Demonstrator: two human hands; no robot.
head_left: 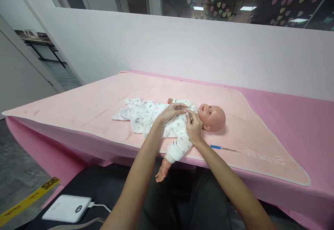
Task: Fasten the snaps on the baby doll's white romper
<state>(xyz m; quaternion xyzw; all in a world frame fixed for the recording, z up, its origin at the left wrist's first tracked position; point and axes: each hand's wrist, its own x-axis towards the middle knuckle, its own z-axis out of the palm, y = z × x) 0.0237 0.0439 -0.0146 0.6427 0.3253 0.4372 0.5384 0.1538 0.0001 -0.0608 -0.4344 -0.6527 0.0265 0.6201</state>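
A baby doll (pixel 212 118) lies on its back across the pink mat, its bare head to the right. It wears a white printed baby shirt (pixel 174 129) and matching white printed trousers (pixel 147 113). My left hand (pixel 174 111) rests over the doll's chest, its thumb and fingertips closed on the shirt front just below the neck. Close beside it, my right hand (pixel 193 124) pinches the same part of the shirt near the doll's chin. Fingers cover the exact spot gripped. The doll's near arm (pixel 164 170) hangs past the table's front edge.
A thin stick with a blue end (pixel 216 147) lies right of my right forearm. The pale pink mat (pixel 91 104) covers a pink-clothed table (pixel 313 132) against a white wall (pixel 182 45). A white power bank (pixel 66 208) with a cable sits at lower left.
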